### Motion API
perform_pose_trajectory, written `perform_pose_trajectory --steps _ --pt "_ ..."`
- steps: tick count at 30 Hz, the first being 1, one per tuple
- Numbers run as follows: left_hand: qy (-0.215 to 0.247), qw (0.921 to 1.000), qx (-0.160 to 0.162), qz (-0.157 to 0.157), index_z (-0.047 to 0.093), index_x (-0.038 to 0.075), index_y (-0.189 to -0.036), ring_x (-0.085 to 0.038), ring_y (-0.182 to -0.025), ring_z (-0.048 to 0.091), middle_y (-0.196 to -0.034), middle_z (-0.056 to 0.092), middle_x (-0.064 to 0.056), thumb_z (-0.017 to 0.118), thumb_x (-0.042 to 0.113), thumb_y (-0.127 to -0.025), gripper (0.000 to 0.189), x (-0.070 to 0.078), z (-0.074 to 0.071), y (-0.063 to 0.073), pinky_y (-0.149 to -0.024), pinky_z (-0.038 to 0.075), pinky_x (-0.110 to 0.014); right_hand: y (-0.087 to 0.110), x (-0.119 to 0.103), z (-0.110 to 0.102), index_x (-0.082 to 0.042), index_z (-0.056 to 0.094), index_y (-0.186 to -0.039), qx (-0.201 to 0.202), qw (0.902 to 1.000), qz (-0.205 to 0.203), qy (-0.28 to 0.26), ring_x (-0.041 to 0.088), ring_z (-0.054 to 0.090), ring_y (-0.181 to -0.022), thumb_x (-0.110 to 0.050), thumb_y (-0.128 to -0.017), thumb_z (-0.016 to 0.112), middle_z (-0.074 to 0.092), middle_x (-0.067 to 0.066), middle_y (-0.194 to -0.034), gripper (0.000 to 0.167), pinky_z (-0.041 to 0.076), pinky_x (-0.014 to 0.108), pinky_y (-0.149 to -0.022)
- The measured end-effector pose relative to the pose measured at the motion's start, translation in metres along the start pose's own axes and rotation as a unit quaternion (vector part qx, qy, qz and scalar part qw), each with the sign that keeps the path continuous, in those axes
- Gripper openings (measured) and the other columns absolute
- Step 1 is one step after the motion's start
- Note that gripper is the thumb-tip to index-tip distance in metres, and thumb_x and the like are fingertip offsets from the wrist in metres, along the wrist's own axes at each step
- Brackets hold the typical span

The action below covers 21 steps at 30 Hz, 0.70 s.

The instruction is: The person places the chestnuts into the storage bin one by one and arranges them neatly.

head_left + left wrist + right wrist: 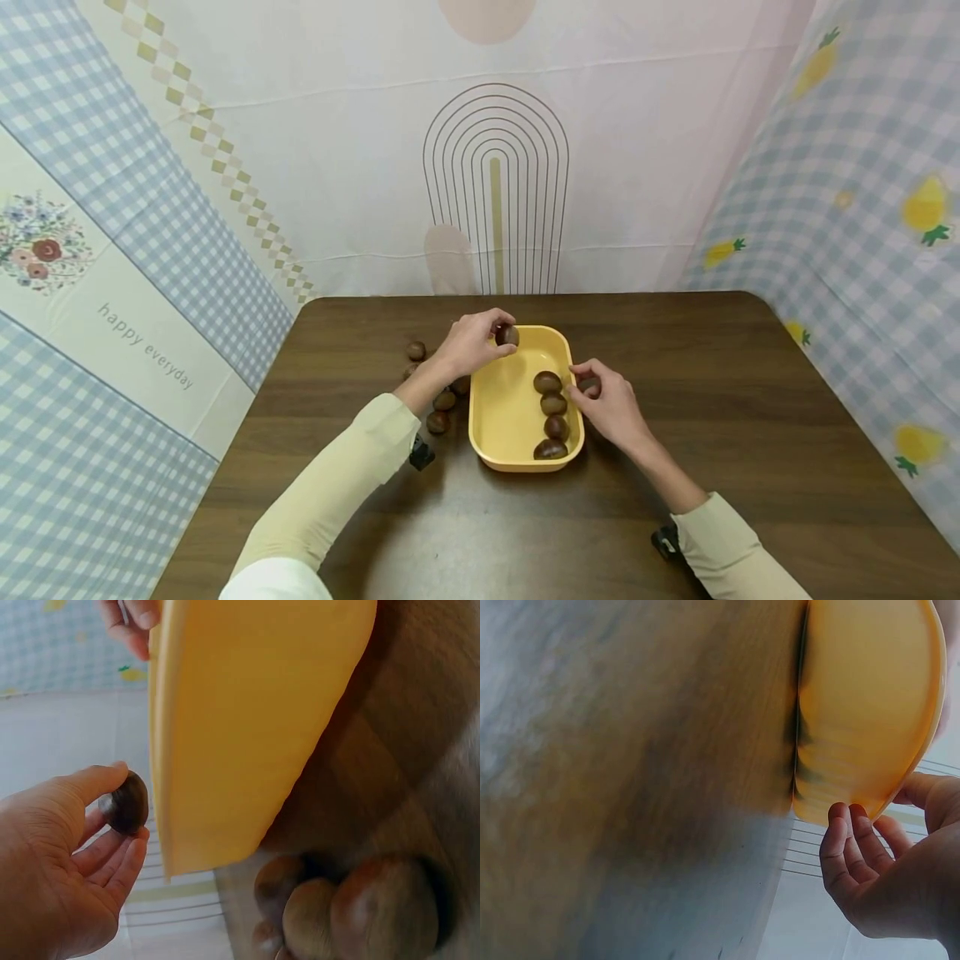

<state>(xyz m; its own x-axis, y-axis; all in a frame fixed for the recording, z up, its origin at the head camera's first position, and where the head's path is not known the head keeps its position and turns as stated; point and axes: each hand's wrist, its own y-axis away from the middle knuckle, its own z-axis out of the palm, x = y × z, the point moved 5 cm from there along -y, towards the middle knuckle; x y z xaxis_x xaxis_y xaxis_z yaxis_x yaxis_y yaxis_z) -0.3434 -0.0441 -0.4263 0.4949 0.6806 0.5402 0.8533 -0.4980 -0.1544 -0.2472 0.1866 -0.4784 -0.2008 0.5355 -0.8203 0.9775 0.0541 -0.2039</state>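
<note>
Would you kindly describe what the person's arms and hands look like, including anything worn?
The left sleeve and right sleeve are pale yellowish-beige, ending short of the hands; white cloth shows higher on the left arm. Small black devices sit near the left cuff and right cuff. I see no gloves.

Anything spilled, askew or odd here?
Nothing stands out. The yellow tray sits upright with no visible damage; four brown nuts line its right side. The left hand pinches another nut by the far left rim; the right hand is at the right rim. Loose nuts lie left of the tray, clustered rather than scattered.
</note>
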Motion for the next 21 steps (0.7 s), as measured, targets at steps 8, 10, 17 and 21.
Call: perform_pose_trajectory --steps 8,10,17,21 --pt "-0.02 0.9994 -0.025 0.01 0.067 0.011 -0.137 -0.018 -0.102 0.069 -0.115 0.073 -0.002 0.081 0.027 -0.098 0.045 0.008 0.023 -0.008 -0.087 0.056 -0.035 0.001 0.0 0.0 0.002 0.07 -0.124 0.0 1.0 0.004 -0.003 0.019 0.068 -0.079 -0.004 -0.097 0.075 0.073 0.015 -0.107 0.027 0.053 0.022 -0.066" --pt "-0.026 0.9991 -0.031 0.013 0.066 0.011 -0.138 -0.017 -0.098 0.069 -0.113 0.073 -0.002 0.081 0.028 -0.098 0.046 0.01 0.028 -0.009 -0.085 0.056 -0.033 0.001 0.0 0.0 0.002 0.07 -0.124 0.0 1.0 0.004 -0.003 0.019 0.069 -0.079 -0.004 -0.097 0.075 0.073 0.015 -0.107 0.027 0.054 0.022 -0.066" --pt "-0.057 0.9965 -0.054 0.029 0.065 0.009 -0.138 -0.017 -0.1 0.068 -0.114 0.073 -0.004 0.079 0.028 -0.1 0.045 0.019 0.043 -0.012 -0.088 0.055 -0.032 0.001 0.0 0.0 0.002 0.07 -0.124 -0.003 1.0 0.003 -0.005 0.022 0.07 -0.079 -0.003 -0.098 0.075 0.073 0.016 -0.108 0.027 0.054 0.022 -0.065" --pt "-0.07 0.9956 -0.053 0.035 0.066 0.011 -0.137 -0.017 -0.104 0.068 -0.119 0.073 -0.004 0.079 0.028 -0.1 0.043 0.022 0.049 -0.013 -0.091 0.054 -0.033 0.0 0.0 0.0 0.002 0.07 -0.124 -0.003 1.0 0.002 -0.005 0.022 0.07 -0.079 -0.003 -0.098 0.075 0.073 0.015 -0.108 0.027 0.054 0.022 -0.064"
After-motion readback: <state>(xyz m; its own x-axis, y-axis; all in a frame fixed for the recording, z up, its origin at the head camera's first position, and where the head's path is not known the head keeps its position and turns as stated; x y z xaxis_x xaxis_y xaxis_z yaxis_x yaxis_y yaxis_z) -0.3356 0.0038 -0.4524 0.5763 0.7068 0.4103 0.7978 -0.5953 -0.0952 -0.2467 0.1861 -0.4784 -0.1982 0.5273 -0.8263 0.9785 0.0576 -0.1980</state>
